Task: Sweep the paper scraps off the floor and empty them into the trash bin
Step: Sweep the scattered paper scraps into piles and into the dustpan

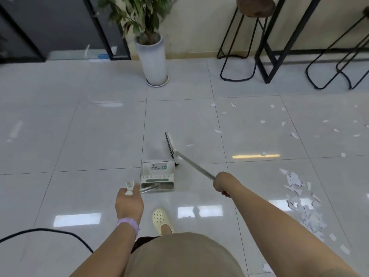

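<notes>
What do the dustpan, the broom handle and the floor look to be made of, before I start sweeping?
Dustpan: probably plastic, a pale matt body with moulded ribs and a stuck-on label.
Broom handle: likely metal, a thin silvery tube with a bright sheen, gripped by the right hand.
Floor: glossy glazed tile, by the grout lines and mirror-like light reflections; probably slick, so the paper scraps should slide easily.

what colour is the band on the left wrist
Light purple, a soft lilac wristband just behind the left hand; the head view shows it clearly.

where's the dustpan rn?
Head view, centre: the white plastic dustpan stands on the tiled floor, its handle held by the left hand, just left of the white broom head.
</notes>
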Demonstrator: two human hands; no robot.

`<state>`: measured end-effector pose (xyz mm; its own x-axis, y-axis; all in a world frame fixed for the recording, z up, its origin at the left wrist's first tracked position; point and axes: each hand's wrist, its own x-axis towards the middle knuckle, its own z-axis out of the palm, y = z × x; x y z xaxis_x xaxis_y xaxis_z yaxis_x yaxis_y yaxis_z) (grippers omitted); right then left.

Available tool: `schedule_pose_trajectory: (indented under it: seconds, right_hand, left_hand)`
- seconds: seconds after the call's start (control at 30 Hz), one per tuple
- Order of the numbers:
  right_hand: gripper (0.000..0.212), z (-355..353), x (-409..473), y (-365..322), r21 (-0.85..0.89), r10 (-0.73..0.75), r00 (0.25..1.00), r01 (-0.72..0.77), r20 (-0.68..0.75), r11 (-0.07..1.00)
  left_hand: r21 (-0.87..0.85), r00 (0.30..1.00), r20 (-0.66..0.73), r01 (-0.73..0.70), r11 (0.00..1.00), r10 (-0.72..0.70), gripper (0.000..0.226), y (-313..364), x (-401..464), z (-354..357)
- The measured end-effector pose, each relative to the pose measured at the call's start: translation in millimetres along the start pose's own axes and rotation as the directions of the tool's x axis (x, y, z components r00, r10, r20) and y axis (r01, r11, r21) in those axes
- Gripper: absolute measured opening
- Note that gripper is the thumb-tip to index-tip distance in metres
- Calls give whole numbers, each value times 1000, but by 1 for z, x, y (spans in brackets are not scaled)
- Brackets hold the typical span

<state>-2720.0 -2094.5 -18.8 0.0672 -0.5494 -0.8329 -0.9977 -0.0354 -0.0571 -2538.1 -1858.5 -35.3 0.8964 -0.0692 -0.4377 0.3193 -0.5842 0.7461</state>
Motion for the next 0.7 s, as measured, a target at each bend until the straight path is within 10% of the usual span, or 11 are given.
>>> schedule_pose_trajectory:
  seconds: [0.37, 0.7]
  right_hand:
    - [36, 7, 46, -172, -550, -202, 979, 157, -22, 820]
    - [43, -74, 149, -87, -300, 89, 996, -92, -24, 949]
  left_hand:
    - [189, 996, -82, 36, 981, -21, 39, 41, 123, -39]
    - [274, 993, -101, 82, 958, -56, 25, 88, 127, 34]
